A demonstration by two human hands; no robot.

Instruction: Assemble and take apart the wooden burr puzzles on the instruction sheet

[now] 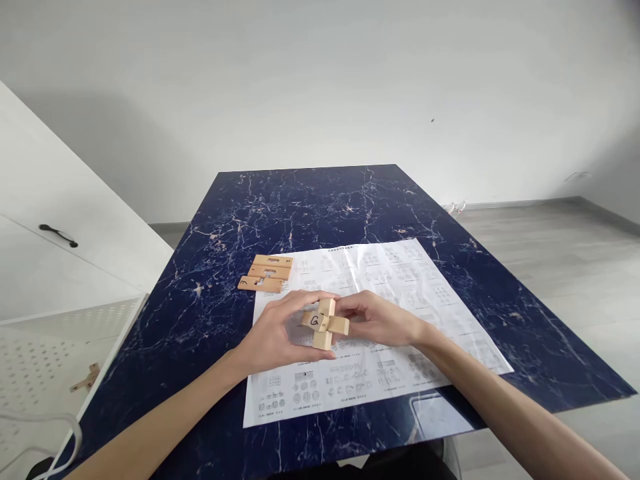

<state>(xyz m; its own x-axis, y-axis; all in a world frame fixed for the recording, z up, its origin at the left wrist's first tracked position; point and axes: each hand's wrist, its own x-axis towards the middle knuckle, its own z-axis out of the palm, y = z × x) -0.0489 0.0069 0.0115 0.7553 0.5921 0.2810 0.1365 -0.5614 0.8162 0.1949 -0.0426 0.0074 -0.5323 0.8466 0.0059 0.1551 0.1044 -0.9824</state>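
A light wooden interlocking puzzle (323, 323), marked with a black letter G, is held above a printed sheet (380, 293). My left hand (280, 328) grips it from the left, thumb at its lower end and fingers over the top. From the right, my right hand (380, 319) has its fingers closed at the puzzle's right and back side; those fingertips are partly hidden. Just beyond my left hand, several flat wooden pieces (270, 272) with cut-out slots and black marks lie side by side, partly on the sheet's left edge.
The dark blue marble-patterned table (300, 207) stands by a white wall. On the left are a white cabinet (75, 200) with a black handle and a perforated white surface (35, 360) bearing a small wooden piece (87, 378). A white cable (55, 419) hangs at the lower left.
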